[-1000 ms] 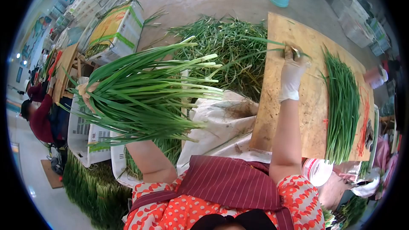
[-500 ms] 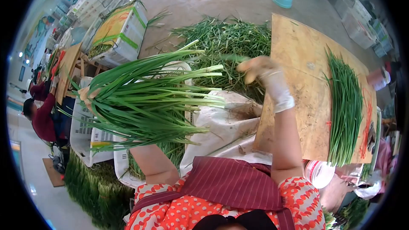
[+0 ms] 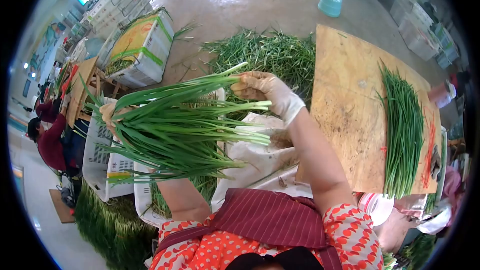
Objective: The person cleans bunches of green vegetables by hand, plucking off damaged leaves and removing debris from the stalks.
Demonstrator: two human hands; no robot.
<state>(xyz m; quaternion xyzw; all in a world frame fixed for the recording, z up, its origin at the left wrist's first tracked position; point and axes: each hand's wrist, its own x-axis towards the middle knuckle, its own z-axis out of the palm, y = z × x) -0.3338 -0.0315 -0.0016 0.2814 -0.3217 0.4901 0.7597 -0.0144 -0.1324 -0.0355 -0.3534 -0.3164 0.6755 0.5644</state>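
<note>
A loose bunch of garlic chives (image 3: 185, 127) spreads out sideways in front of me, pale stem ends to the right. My left hand (image 3: 107, 114) is wrapped round its leafy end, partly covered by the leaves. At the upper stem ends, my right hand (image 3: 267, 90), in a thin pale glove, has its fingers pinched together against the chives; how many stalks they grip is hard to see. Below the bunch are a white plastic crate (image 3: 142, 192) with more greens in it and a whitish cloth (image 3: 240, 182) over my lap.
On my right, a wooden board (image 3: 345, 95) bears a neat chive bundle (image 3: 402, 130) and red ties (image 3: 428, 155). A heap of discarded leaves (image 3: 270, 52) lies on the floor ahead, with a teal tub (image 3: 330, 5) beyond. At left, a person in dark red (image 3: 52, 142) works at another board.
My right hand has come left from over the leaf heap to the bunch's upper stem ends, and its fingers have closed there. The left hand still holds the bunch.
</note>
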